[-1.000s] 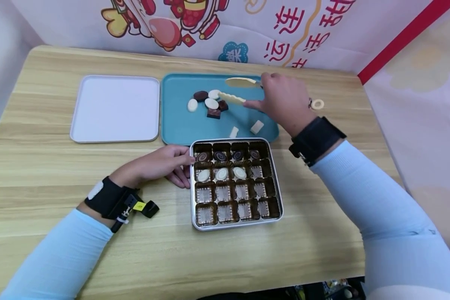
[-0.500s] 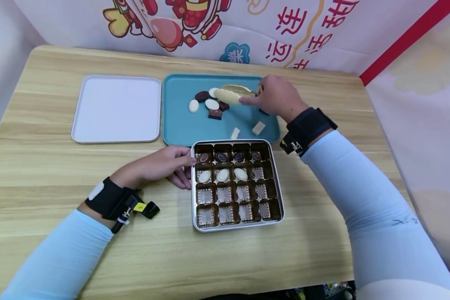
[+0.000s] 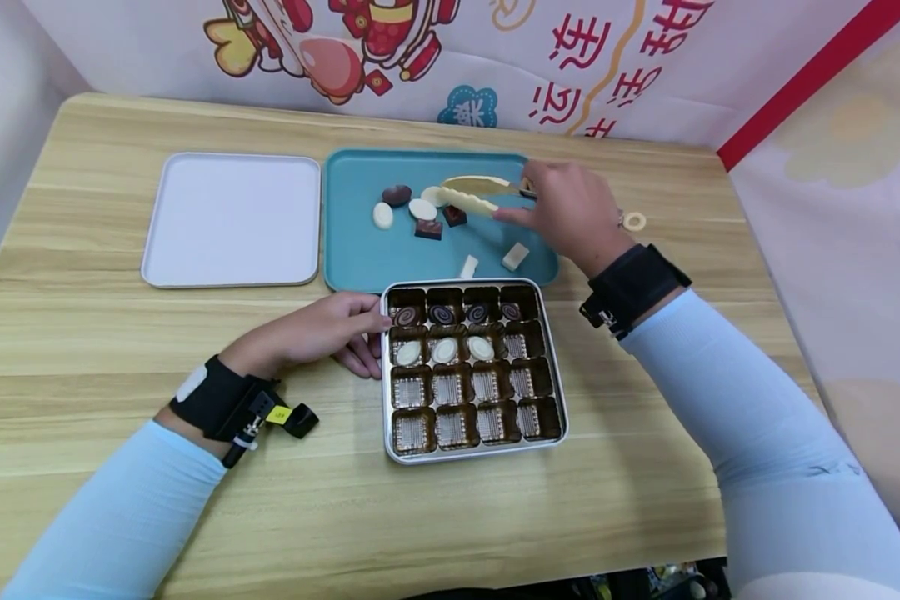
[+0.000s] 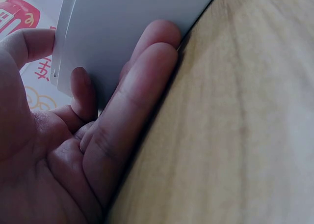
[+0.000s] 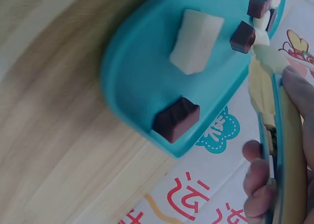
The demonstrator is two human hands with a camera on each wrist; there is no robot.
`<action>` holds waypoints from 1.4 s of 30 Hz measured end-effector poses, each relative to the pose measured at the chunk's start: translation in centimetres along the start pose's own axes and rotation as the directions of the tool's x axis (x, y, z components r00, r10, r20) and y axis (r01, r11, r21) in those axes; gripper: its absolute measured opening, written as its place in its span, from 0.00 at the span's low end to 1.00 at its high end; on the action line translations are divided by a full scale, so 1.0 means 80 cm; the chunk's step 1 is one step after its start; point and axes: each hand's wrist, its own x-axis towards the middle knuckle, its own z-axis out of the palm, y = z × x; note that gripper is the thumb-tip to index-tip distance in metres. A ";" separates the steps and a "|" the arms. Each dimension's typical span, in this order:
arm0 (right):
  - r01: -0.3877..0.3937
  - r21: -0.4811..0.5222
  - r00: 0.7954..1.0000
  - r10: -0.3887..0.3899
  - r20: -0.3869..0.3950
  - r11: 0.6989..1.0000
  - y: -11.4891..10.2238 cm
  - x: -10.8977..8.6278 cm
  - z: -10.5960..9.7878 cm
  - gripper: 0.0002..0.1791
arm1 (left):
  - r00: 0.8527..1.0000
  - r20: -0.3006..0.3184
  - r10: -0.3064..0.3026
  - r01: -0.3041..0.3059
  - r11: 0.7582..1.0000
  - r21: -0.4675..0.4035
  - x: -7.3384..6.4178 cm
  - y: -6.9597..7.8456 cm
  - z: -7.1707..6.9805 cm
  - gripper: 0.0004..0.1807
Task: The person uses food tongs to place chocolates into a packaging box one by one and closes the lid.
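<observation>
My right hand (image 3: 573, 208) grips cream tongs (image 3: 472, 200) above the right half of the teal tray (image 3: 352, 262). The tongs' tips are at a white oval chocolate (image 3: 433, 196); whether they pinch it, I cannot tell. Close by lie white ovals (image 3: 422, 209), a dark oval (image 3: 396, 196) and dark square chocolates (image 3: 429, 229). My left hand (image 3: 322, 329) rests against the left side of a metal tin (image 3: 476, 454), thumb at the rim. In the left wrist view, straight fingers (image 4: 132, 106) lie along its wall. The tin's back row holds dark swirl chocolates (image 3: 441, 314); three white ovals (image 3: 444, 350) fill the second row's left compartments.
A white tray (image 3: 232, 221) sits left of the teal one. Two white blocks (image 3: 515, 256) lie at the teal tray's front right. In the right wrist view, a dark chocolate (image 5: 176, 120) lies near the tray's end. A printed backdrop (image 3: 532, 75) stands behind the table.
My right hand first moved left and tilted the tongs among the chocolates, then drew back slightly right. The dark oval shifted left and a dark square shifted right. My left hand stayed at the tin.
</observation>
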 end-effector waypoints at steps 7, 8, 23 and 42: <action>-0.007 -0.079 0.991 -0.004 -0.137 0.997 0.013 -0.024 0.003 0.37 | 1.000 -0.007 -0.006 0.006 1.000 -0.002 -0.001 0.003 0.001 0.18; -0.007 -0.100 0.988 -0.008 -0.153 0.995 0.016 -0.027 0.004 0.36 | 1.000 -0.008 -0.007 0.007 1.000 -0.002 -0.002 0.003 0.001 0.18; 0.161 -0.250 0.925 -0.234 -0.300 0.955 0.049 -0.087 0.014 0.29 | 1.000 -0.007 -0.007 0.007 1.000 -0.003 -0.001 0.003 0.001 0.17; -0.058 0.005 0.991 0.058 -0.123 0.998 0.032 -0.085 0.017 0.36 | 1.000 -0.011 -0.006 0.006 1.000 -0.009 0.001 -0.002 0.000 0.19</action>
